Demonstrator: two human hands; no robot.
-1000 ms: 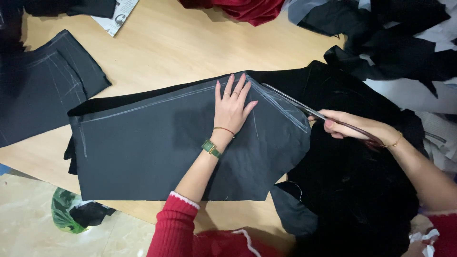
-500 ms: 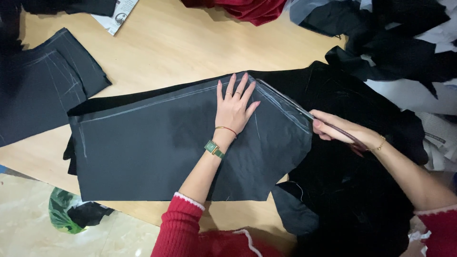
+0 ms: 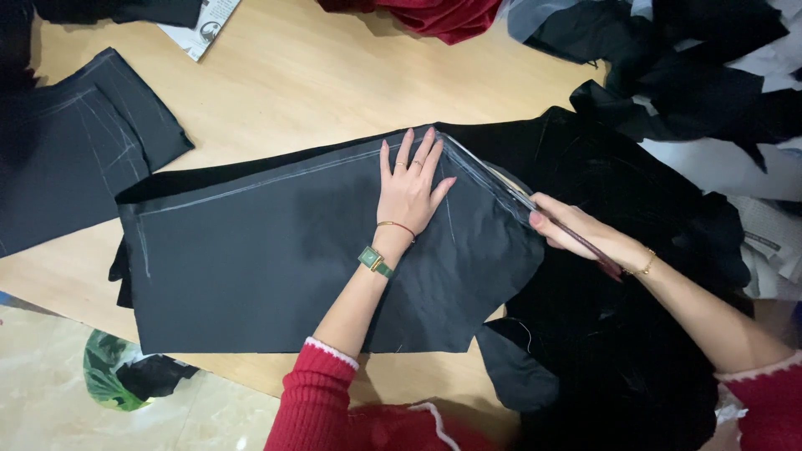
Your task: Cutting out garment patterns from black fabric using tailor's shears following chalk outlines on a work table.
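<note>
The left hand (image 3: 409, 188) lies flat and wide open, fingers spread, pressing down on a dark grey fabric panel (image 3: 276, 259) that is marked with chalk lines along its upper and left edges. The panel stretches out mostly to the left of that hand and back toward the person, spread on the wooden counter (image 3: 317, 75).

Just to the right of the left hand, the right hand (image 3: 581, 232) is closed around a pair of scissors (image 3: 535, 205) — the blades run along the panel's slanted right edge, their tips reaching up toward the left hand's fingertips. Beneath and beyond the right hand lies a heap of black velvet-like cloth (image 3: 618, 334), which the grey panel overlaps.

Well to the left of both hands, another dark chalk-marked piece (image 3: 75, 159) rests on the counter. Ahead of the hands, at the far edge, sits a red cloth (image 3: 443, 15); farther right is a pile of black and grey scraps (image 3: 693, 58). Below the counter's near edge — left of the left arm — a green bag (image 3: 109, 380) lies on the floor.
</note>
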